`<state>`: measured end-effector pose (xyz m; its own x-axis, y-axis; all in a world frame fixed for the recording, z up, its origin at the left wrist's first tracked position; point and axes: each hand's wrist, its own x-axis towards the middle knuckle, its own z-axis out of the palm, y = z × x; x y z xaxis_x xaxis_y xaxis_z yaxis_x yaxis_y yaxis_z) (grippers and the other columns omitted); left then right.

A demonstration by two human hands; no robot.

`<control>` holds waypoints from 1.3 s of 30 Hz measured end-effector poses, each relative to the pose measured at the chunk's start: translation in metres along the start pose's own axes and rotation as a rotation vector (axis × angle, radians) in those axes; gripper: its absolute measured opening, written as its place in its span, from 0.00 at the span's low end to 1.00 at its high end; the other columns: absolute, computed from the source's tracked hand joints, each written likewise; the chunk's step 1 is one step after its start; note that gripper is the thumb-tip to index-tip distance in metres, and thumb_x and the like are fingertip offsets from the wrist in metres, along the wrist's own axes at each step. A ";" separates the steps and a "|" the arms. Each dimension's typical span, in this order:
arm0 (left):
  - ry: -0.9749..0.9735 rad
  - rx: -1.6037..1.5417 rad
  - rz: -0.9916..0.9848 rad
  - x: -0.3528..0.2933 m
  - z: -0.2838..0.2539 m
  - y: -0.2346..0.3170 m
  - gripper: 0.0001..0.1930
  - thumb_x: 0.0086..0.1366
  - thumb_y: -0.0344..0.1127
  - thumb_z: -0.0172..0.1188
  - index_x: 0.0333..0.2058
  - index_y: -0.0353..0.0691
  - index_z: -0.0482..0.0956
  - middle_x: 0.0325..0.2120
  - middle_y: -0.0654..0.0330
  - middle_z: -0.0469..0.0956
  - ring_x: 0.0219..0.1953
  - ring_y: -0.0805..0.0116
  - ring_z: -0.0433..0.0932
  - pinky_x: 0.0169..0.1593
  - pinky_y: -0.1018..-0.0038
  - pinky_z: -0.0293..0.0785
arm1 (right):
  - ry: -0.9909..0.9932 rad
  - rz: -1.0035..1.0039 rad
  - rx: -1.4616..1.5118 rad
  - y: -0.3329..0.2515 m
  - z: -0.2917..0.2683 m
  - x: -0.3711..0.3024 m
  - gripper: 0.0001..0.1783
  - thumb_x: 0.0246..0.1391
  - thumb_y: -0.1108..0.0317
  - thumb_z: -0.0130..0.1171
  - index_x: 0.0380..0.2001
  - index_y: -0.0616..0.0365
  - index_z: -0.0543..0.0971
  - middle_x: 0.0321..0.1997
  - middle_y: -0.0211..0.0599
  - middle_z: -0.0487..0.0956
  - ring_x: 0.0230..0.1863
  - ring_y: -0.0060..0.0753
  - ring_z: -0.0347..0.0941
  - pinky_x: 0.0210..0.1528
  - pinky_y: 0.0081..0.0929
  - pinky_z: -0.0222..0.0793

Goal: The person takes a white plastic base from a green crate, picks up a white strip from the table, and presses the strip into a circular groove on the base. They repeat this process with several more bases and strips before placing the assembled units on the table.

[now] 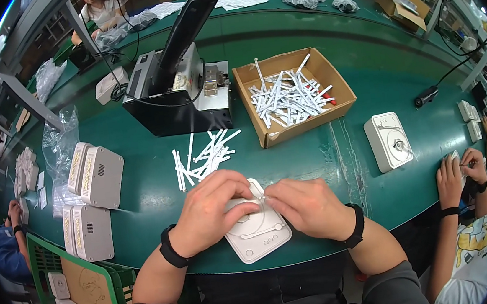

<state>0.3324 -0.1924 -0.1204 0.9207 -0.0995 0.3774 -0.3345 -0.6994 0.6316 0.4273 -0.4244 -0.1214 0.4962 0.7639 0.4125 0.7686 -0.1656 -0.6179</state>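
Observation:
A white, flat device point(259, 246) with rounded corners and a small arm moulded on its face, like a miniature record player, lies at the table's near edge in front of me. Over its far half, my left hand point(209, 212) is closed, thumb and fingertips together on the device's face. My right hand point(311, 207) meets it from the other side, thumb and forefinger pinched close to the left fingertips. Whatever sits between the fingertips is too small and covered to name. Loose white paper-like strips point(211, 155) lie just beyond my left hand.
A cardboard box point(306, 127) of strips and a black machine point(180, 111) stand beyond my hands. Stacked white devices point(104, 178) are at left, above a green crate point(46, 279). Another device point(389, 141) lies right. A co-worker's hands point(459, 174) work at far right.

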 end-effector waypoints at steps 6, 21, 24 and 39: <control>-0.041 -0.003 -0.064 -0.001 -0.007 0.002 0.15 0.51 0.34 0.84 0.30 0.39 0.84 0.44 0.59 0.84 0.46 0.57 0.84 0.46 0.64 0.82 | 0.056 -0.010 -0.024 0.004 0.002 -0.001 0.05 0.66 0.70 0.67 0.41 0.58 0.84 0.34 0.40 0.84 0.30 0.48 0.82 0.32 0.40 0.78; 0.019 0.056 -0.120 -0.005 -0.005 0.012 0.08 0.56 0.27 0.78 0.35 0.39 0.89 0.44 0.60 0.84 0.45 0.57 0.83 0.49 0.65 0.80 | -0.159 0.005 0.181 -0.001 -0.003 -0.003 0.07 0.68 0.67 0.67 0.45 0.58 0.85 0.35 0.41 0.86 0.32 0.47 0.84 0.33 0.38 0.80; 0.009 0.067 -0.075 -0.004 -0.004 0.014 0.07 0.56 0.26 0.77 0.35 0.39 0.89 0.44 0.60 0.84 0.45 0.57 0.83 0.49 0.65 0.80 | -0.143 -0.044 0.227 -0.003 0.004 -0.005 0.07 0.68 0.68 0.66 0.45 0.58 0.85 0.34 0.42 0.86 0.31 0.48 0.84 0.34 0.38 0.80; 0.020 -0.074 -0.112 -0.005 0.010 0.011 0.05 0.61 0.26 0.73 0.37 0.37 0.88 0.44 0.60 0.82 0.46 0.56 0.81 0.51 0.63 0.78 | -0.172 0.227 0.097 0.000 -0.005 0.003 0.08 0.71 0.71 0.61 0.48 0.62 0.83 0.37 0.46 0.87 0.37 0.52 0.85 0.40 0.39 0.78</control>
<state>0.3261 -0.2065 -0.1220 0.9491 -0.0090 0.3149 -0.2445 -0.6513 0.7183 0.4308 -0.4254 -0.1173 0.5694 0.8097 0.1421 0.5992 -0.2904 -0.7461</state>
